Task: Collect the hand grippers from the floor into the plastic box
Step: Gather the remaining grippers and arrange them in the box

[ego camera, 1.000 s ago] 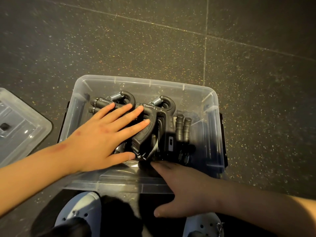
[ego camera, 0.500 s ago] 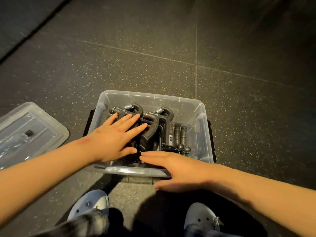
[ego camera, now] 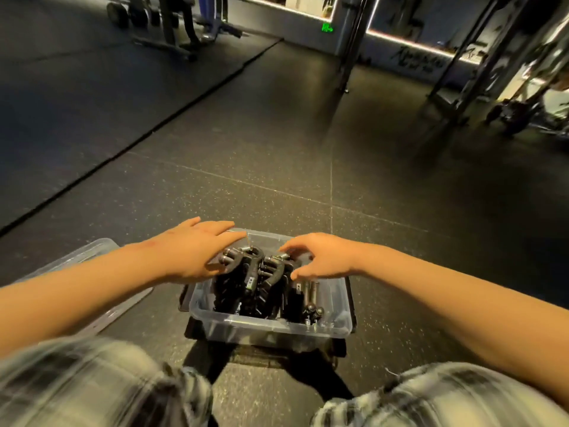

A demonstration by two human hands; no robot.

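Dark speckled floor [ego camera: 277, 167], tile seams crossing it; gym racks and benches stand along the far wall, blurred. Two knees in plaid cloth fill the bottom edge. One clear lid [ego camera: 92, 251] lies flat on the floor, left of the box and partly under the left forearm. One clear plastic box [ego camera: 271, 326] sits on the floor between the knees, open at the top. Two bare forearms reach in over it from either side. Left hand [ego camera: 194, 254]: palm down, fingers straight and together, lying across the box's far left corner with fingertips at the far rim, gripping nothing; whether the palm touches the pile I cannot tell. Right hand [ego camera: 320, 257]: palm down, fingers spread and loosely bent, tips at the head of the right-hand gripper, closed round nothing. Hand grippers [ego camera: 252, 278]: a black packed pile inside the box, directly below and between the two hands; two sprung heads show on top, total count unreadable.
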